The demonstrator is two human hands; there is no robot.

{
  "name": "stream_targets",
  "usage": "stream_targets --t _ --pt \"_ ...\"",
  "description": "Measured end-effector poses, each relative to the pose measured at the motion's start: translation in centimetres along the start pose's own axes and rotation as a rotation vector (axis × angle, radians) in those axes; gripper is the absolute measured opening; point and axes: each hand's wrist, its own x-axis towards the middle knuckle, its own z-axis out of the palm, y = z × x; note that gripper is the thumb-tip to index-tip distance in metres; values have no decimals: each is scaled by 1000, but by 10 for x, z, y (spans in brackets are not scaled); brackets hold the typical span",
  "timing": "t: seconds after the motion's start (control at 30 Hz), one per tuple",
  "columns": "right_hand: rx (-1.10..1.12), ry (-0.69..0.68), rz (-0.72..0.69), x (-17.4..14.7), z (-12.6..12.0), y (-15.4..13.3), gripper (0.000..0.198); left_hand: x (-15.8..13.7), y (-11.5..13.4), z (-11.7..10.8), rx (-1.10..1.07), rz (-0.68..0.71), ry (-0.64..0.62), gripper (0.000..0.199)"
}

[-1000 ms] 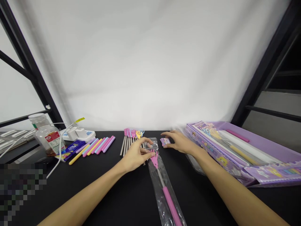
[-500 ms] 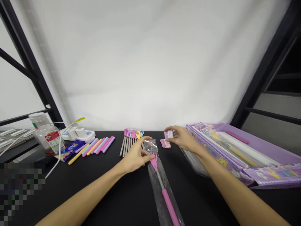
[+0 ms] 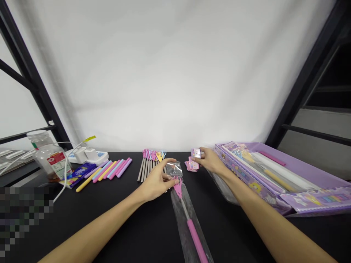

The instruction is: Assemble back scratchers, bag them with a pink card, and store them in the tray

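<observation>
Clear plastic sleeve [image 3: 189, 219] with pink-handled scratcher on black counter [image 3: 142, 226]; left hand [image 3: 157, 179] pinching sleeve's open end, right hand [image 3: 210, 160] pinching small pink card [image 3: 196, 153].

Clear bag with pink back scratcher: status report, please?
Left hand pinches clear bag mouth. Right hand holds small card above card pile. Nothing between them.

1. The bag [image 3: 189, 223] is thin clear plastic, glossy and wrinkled.
2. The handle [image 3: 196, 243] inside it is smooth matt pink.
3. The table [image 3: 137, 226] is matt black.
4. The sticks [image 3: 109, 170] look like smooth pastel plastic.
5. The jar [image 3: 46, 157] is clear and shiny.
6. The backdrop [image 3: 175, 73] is white cloth, matt.
</observation>
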Motion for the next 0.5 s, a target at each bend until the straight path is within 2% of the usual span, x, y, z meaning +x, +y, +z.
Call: stream_targets --t 0.1,0.5 --pt "50 -22 12 4 2 4 25 0 -1 0 4 9 -13 57" --pt "-66 124 3 11 11 4 21 1 2 0 -4 12 11 57"
